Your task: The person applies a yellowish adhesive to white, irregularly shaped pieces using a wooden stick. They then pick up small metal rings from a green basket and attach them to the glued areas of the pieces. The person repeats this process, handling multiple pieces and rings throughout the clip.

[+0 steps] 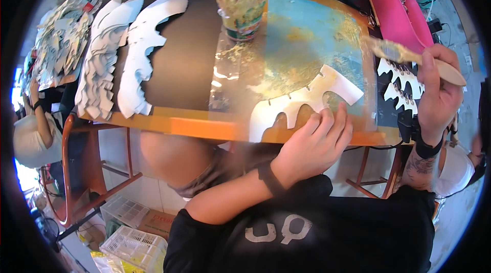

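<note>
As the head view shows it, cut piece [300, 98]: white, scalloped, on the smeared table [327, 30] at its near edge, directly beyond the left hand and left of the right hand.
Left hand [318, 132]: fingers bent, fingertips at the piece's near edge; thumb hidden, so whether it pinches cannot be told.
Right hand [441, 89]: closed around the handle of a brush [444, 68], raised, apart from the piece; bristle end blurred.
Pot [241, 9]: crusted, upright beyond the piece; coloured print near its base, partly covered.
Shirt [358, 227]: black, large pale characters across the front.
Carton [157, 221]: brown, red print, below the table.
</note>
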`<state>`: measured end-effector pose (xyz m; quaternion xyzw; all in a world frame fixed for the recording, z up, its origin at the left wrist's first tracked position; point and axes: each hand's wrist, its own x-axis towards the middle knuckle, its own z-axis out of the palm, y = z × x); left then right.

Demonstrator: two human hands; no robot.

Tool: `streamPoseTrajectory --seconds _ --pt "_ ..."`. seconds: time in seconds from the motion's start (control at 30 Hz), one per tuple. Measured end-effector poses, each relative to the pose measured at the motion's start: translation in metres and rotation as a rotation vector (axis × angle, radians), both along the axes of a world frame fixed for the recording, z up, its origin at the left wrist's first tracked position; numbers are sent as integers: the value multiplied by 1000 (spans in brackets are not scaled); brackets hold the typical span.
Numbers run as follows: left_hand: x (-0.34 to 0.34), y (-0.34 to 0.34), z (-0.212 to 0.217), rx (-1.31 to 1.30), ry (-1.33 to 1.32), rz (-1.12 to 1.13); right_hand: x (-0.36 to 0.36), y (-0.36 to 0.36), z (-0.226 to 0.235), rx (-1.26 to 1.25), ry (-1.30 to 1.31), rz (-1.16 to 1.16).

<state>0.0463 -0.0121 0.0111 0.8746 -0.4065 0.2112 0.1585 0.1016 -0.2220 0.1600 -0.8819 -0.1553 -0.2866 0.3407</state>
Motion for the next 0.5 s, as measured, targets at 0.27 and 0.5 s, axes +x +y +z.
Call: streamPoseTrajectory --seconds 0.27,0.5 --pt "-49 80 6 -292 -12 -225 16 51 25 363 144 265" --pt "-78 160 2 -411 -22 -114 71 114 16 517 257 294"
